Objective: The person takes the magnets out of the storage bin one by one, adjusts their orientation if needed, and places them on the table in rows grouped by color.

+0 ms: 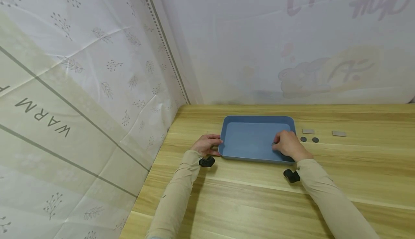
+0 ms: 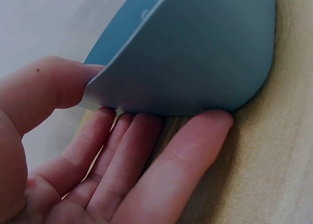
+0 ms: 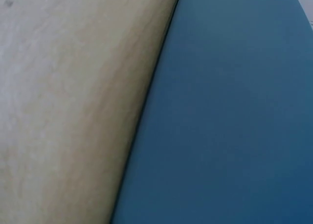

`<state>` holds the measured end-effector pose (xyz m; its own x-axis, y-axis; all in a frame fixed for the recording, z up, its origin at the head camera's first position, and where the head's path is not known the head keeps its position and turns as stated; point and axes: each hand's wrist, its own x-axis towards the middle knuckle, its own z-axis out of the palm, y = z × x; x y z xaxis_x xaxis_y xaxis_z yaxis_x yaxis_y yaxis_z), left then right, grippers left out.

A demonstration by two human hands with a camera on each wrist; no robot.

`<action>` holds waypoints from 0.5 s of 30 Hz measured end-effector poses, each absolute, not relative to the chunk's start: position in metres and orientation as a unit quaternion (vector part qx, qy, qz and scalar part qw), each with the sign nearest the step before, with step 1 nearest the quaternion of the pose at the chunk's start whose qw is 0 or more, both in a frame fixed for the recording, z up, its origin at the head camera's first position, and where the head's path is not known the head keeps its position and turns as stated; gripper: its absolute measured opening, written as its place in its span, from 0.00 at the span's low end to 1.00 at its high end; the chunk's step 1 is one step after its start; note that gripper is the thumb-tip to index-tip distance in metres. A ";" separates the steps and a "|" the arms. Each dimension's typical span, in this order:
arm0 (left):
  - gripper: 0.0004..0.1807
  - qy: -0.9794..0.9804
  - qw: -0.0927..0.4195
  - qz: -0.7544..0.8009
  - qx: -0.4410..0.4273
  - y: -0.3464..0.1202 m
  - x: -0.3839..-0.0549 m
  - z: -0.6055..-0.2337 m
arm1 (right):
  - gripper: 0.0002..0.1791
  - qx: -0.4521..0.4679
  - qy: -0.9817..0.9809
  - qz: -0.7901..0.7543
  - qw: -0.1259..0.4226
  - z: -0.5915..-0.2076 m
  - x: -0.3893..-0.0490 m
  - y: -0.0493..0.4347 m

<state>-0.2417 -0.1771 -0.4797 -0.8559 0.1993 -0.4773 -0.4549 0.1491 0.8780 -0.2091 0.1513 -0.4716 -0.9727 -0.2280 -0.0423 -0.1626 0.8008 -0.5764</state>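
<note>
A shallow blue rectangular tray lies on the wooden table. My left hand grips its left end; in the left wrist view, one digit hooks over the tray's rim while the other fingertips touch the lower part of the outer wall. Over the right part of the tray, my right hand reaches in with curled fingers. It pinches a small dark grey piece, mostly hidden by the fingertips. The right wrist view shows only the tray beside a wooden surface, with no fingers in it.
Right of the tray lie two dark round discs and two flat grey rectangular pieces, one of the latter farther right. A patterned cloth hangs along the table's left edge, and a pale printed cloth hangs behind it.
</note>
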 end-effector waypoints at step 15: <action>0.23 0.714 0.251 0.647 -0.095 -0.177 -0.241 -0.479 | 0.08 -0.114 0.946 -0.299 0.061 -0.471 -0.207 0.150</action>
<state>-0.2411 -0.1766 -0.4790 -0.8556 0.1894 -0.4818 -0.4609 0.1449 0.8755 -0.2067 0.1498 -0.4714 -0.9666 -0.2518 -0.0474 -0.1790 0.7958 -0.5785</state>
